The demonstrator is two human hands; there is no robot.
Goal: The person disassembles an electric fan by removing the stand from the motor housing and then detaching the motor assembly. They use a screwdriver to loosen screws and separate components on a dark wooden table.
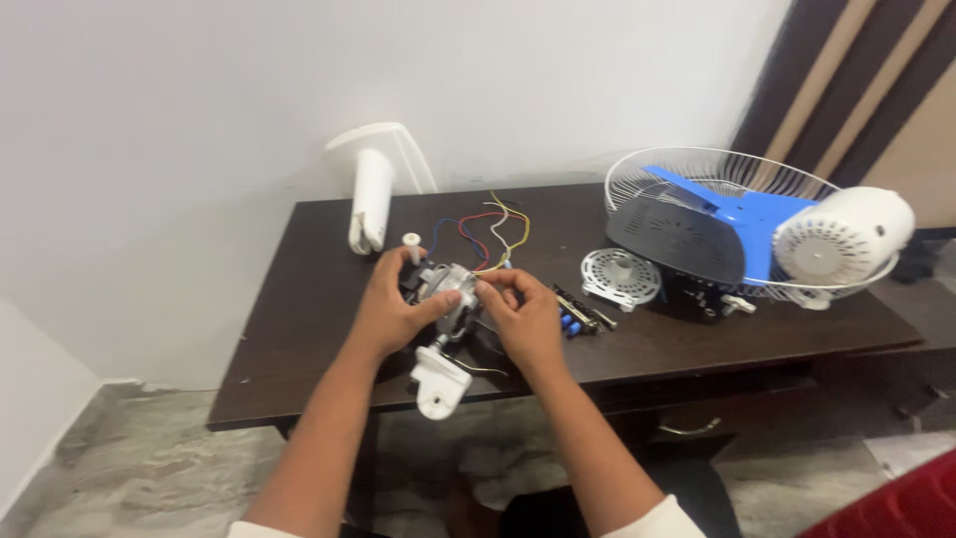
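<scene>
A small fan motor [445, 289] is held just above the near middle of the dark bench [299, 329], clasped from the left by the left hand [390, 304], whose grip is closed around it, while the right hand [518, 311] pinches at its top, fingers shut on a small part or wire that cannot be made out. The coloured wires [488, 234], at least four, could probably be strained or pulled loose if the motor were twisted. The white bracket [439, 381] overhangs the bench edge and might catch. One wire guard [647, 174], one blue blade [737, 214], one white housing [844, 239] and one round plate [620, 276] are counted.
</scene>
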